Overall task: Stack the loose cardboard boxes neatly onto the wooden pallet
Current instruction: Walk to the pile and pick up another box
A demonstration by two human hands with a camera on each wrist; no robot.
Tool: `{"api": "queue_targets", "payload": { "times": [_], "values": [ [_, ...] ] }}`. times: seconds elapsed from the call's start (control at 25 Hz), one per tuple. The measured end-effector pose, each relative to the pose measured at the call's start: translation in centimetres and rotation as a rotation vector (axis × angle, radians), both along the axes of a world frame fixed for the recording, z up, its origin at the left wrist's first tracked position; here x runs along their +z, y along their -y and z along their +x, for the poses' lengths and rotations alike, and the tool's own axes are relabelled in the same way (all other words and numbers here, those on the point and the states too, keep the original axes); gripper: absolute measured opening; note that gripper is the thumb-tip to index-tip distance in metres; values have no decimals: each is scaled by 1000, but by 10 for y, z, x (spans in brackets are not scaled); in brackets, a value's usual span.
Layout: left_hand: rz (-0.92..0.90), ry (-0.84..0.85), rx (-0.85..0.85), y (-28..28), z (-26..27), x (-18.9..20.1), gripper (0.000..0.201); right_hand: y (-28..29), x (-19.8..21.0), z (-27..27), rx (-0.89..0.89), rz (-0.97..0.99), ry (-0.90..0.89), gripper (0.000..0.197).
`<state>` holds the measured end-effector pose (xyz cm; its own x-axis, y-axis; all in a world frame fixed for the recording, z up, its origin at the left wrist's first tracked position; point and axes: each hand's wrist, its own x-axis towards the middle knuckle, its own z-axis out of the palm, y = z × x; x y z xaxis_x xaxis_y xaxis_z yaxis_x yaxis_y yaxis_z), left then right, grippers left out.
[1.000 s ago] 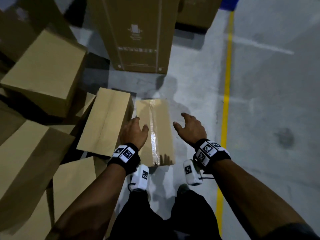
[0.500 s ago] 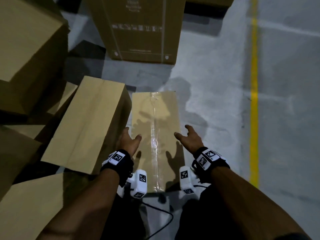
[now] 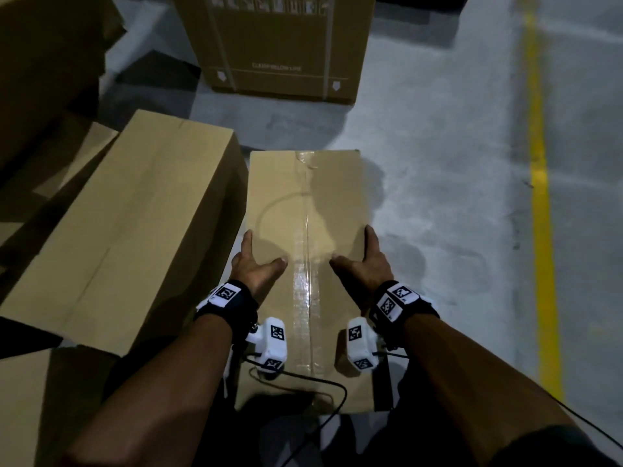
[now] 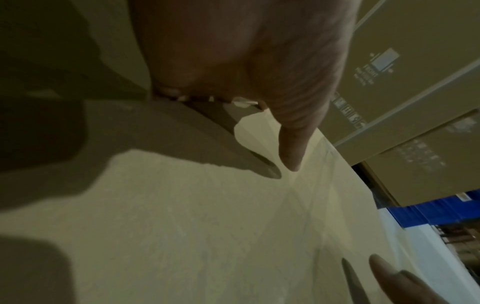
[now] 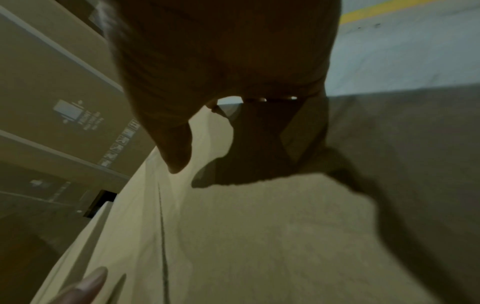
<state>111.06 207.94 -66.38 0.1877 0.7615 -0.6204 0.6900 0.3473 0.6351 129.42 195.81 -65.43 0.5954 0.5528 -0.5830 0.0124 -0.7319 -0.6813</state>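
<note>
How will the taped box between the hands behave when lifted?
The taped box is long and narrow, so its far end may dip. Left hand and right hand grip only near its middle. Plain cardboard looks stiff; weight unknowable.

Your forearms are bare, each wrist wrapped in a black band (image 3: 232,303) carrying white square-coded marker tags. A white camera pod (image 3: 271,343) with the same black-and-white codes hangs under each wrist, thin black cables (image 3: 317,382) trailing near you. Your trousers look dark.
</note>
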Motion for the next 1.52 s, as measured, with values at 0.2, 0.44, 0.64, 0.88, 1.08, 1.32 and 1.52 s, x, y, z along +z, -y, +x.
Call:
{"api": "queue_targets", "payload": {
  "times": [0.2, 0.44, 0.64, 0.88, 1.08, 1.32, 1.52],
  "values": [
    [56, -10, -10, 1, -2, -7, 101, 9, -8, -5, -16, -68, 64, 105],
    [39, -10, -3, 4, 1, -3, 105, 10, -3, -7, -6, -80, 103, 105],
    [127, 78, 15, -1, 14, 38, 101, 10, 49, 3, -28, -33, 150, 103],
    [253, 156, -40, 1, 34, 194, 102, 27, 207, 17, -98, 55, 198, 102],
    [357, 101, -156, 25, 47, 371, 106, 68, 384, 25, -166, 105, 218, 100],
    [443, 98, -266, 93, 85, 573, 103, 145, 564, 46, -332, 207, 286, 102],
    [520, 164, -333, 143, 130, 631, 98, 206, 619, 73, -400, 281, 354, 105]
  ]
}}
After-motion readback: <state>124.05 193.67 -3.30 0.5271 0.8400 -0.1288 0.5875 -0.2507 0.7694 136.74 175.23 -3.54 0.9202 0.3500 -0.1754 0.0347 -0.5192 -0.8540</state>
